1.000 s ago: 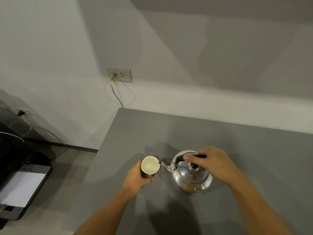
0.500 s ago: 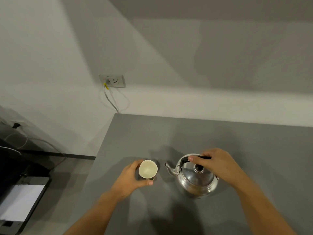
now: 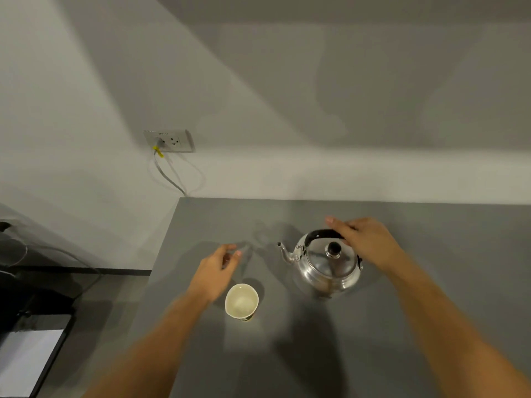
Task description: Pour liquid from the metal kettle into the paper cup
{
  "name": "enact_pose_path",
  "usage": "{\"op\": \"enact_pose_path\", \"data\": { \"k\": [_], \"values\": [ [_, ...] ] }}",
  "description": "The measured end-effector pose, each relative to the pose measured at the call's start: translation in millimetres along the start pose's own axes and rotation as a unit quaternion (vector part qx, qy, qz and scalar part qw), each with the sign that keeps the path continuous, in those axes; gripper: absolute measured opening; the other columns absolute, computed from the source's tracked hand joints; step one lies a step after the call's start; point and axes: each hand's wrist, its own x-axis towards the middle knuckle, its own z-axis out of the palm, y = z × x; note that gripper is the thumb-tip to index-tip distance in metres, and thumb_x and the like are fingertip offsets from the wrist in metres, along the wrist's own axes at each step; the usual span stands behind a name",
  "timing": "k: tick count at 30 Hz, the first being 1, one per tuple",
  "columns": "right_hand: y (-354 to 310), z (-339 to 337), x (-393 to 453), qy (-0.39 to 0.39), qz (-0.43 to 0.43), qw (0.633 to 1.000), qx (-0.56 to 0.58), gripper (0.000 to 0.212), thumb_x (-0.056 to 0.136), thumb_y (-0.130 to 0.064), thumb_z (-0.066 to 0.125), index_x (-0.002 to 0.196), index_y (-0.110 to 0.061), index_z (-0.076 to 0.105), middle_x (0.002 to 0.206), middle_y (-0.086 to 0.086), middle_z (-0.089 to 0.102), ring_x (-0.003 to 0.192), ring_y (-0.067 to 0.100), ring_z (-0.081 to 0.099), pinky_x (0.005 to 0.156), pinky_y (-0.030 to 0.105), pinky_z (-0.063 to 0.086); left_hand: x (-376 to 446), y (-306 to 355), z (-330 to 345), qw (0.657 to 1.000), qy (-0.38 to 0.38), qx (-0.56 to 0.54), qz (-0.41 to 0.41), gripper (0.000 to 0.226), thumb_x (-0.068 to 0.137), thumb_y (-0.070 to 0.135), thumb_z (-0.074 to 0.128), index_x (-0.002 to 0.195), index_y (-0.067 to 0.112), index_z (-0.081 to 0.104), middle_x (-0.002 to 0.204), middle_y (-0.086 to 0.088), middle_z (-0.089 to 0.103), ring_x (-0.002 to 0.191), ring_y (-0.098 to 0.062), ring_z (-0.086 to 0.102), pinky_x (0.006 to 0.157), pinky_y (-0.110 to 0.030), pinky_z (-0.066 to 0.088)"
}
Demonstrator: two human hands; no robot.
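Paper cup [image 3: 241, 301] upright on the grey table [image 3: 431, 231], mouth up, pale inside, rim slightly squashed; whether any liquid lies in it, impossible to tell. Untouched, standing just below and to the right of the left hand's fingers, close beside the left wrist but apart from it.

Metal kettle [image 3: 327, 264] upright on the table too, lid on, black knob [image 3: 334, 249] at the centre, spout [image 3: 284, 251] pointing toward the left hand. Black handle [image 3: 321, 234] arched over the far side, its right end under the right hand's fingers.

Left hand [image 3: 214, 271]: fingers [image 3: 230, 251] spread loose and empty, curled a little, tips aimed away from the body, gripping nothing. Palm turned inward toward the cup, forearm running back to the lower left.

Right hand [image 3: 366, 244]: fingers [image 3: 337, 224] extended over the handle, laid on or just above it rather than wrapped round; a firm grip not evident. Back of the hand upward, wrist beyond the kettle's right flank, forearm slanting down to the lower right.

Wall socket [image 3: 169, 140] with a plugged cable far beyond the left fingertips.
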Motion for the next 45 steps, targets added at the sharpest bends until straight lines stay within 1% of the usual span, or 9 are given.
{"op": "enact_pose_path", "data": {
  "k": [4, 8, 17, 22, 26, 37, 40, 43, 45],
  "values": [
    [2.7, 0.1, 49.3, 0.049, 0.039, 0.997, 0.041, 0.065, 0.09, -0.065, 0.053, 0.048, -0.015, 0.056, 0.039, -0.005, 0.05, 0.041, 0.013, 0.05, 0.052, 0.03, 0.044, 29.9, 20.4, 7.0, 1.0, 0.008, 0.009, 0.001, 0.032, 0.101, 0.044, 0.054, 0.125, 0.027, 0.065, 0.097, 0.01, 0.07, 0.089, -0.007, 0.065, 0.081, -0.023, 0.044],
    [0.4, -0.2, 94.9, 0.042, 0.056, 0.997, 0.026, 0.051, 0.084, -0.04, 0.055, 0.038, -0.02, 0.054, 0.033, -0.006, 0.043, 0.032, 0.007, 0.04, 0.047, 0.03, 0.035, 54.1, 41.0, 16.3, 1.0, -0.001, 0.019, 0.014, 0.031, 0.102, 0.037, 0.055, 0.128, 0.022, 0.064, 0.098, 0.004, 0.069, 0.09, -0.014, 0.064, 0.081, -0.024, 0.044],
    [2.6, 7.0, 167.1, 0.05, 0.071, 0.996, 0.035, 0.054, 0.085, -0.027, 0.055, 0.033, -0.016, 0.048, 0.028, -0.007, 0.04, 0.035, 0.012, 0.034, 0.046, 0.03, 0.028, 88.7, 60.3, 37.9, 0.999, -0.022, 0.031, 0.037, 0.031, 0.101, 0.033, 0.056, 0.13, 0.024, 0.063, 0.097, 0.005, 0.07, 0.089, -0.016, 0.069, 0.082, -0.025, 0.048],
    [1.0, 14.6, 182.8, 0.05, 0.062, 0.996, 0.029, 0.041, 0.083, -0.027, 0.055, 0.048, -0.006, 0.054, 0.04, -0.001, 0.043, 0.045, 0.02, 0.038, 0.049, 0.031, 0.031, 89.2, 56.5, 42.5, 0.998, -0.04, 0.03, 0.038, 0.032, 0.1, 0.031, 0.058, 0.13, 0.023, 0.063, 0.101, 0.001, 0.073, 0.092, -0.016, 0.07, 0.088, -0.028, 0.051],
    [-0.4, 19.0, 189.8, 0.055, 0.068, 0.996, 0.023, 0.042, 0.082, -0.029, 0.054, 0.063, 0.007, 0.061, 0.051, 0.008, 0.048, 0.049, 0.022, 0.04, 0.051, 0.032, 0.033, 88.7, 54.6, 39.8, 0.998, -0.044, 0.034, 0.042, 0.031, 0.1, 0.031, 0.06, 0.129, 0.024, 0.063, 0.102, 0.002, 0.073, 0.092, -0.015, 0.07, 0.088, -0.026, 0.05],
    [-1.7, 24.1, 193.3, 0.053, 0.066, 0.996, 0.017, 0.044, 0.084, -0.029, 0.053, 0.068, 0.011, 0.061, 0.059, 0.015, 0.054, 0.054, 0.025, 0.044, 0.053, 0.033, 0.034, 83.6, 52.2, 32.8, 0.998, -0.025, 0.034, 0.045, 0.03, 0.098, 0.029, 0.062, 0.128, 0.025, 0.064, 0.099, 0.003, 0.074, 0.089, -0.014, 0.07, 0.089, -0.029, 0.053],
    [1.5, 24.4, 196.0, 0.048, 0.045, 0.998, 0.007, 0.047, 0.089, -0.032, 0.051, 0.066, 0.008, 0.062, 0.064, 0.021, 0.065, 0.057, 0.025, 0.049, 0.054, 0.033, 0.038, 84.6, 55.5, 30.7, 0.998, -0.017, 0.036, 0.047, 0.03, 0.098, 0.03, 0.062, 0.127, 0.024, 0.064, 0.098, 0.003, 0.073, 0.088, -0.015, 0.07, 0.086, -0.026, 0.051],
    [1.2, 21.5, 191.6, 0.049, -0.002, 0.998, -0.04, 0.05, 0.097, -0.037, 0.048, 0.064, -0.002, 0.061, 0.06, 0.007, 0.06, 0.061, 0.025, 0.052, 0.051, 0.03, 0.039, 84.7, 64.8, 24.3, 0.998, -0.01, 0.035, 0.057, 0.029, 0.098, 0.03, 0.063, 0.126, 0.023, 0.064, 0.094, 0.005, 0.073, 0.087, -0.015, 0.07, 0.085, -0.026, 0.051],
    [-3.3, 19.2, 183.6, 0.075, -0.054, 0.992, -0.081, 0.045, 0.101, -0.041, 0.05, 0.068, -0.012, 0.061, 0.069, 0.003, 0.059, 0.071, 0.025, 0.055, 0.059, 0.032, 0.045, 84.0, 73.9, 19.0, 0.996, -0.005, 0.048, 0.07, 0.028, 0.098, 0.03, 0.063, 0.125, 0.022, 0.065, 0.093, 0.006, 0.073, 0.085, -0.014, 0.069, 0.084, -0.027, 0.052]
  ]
}}
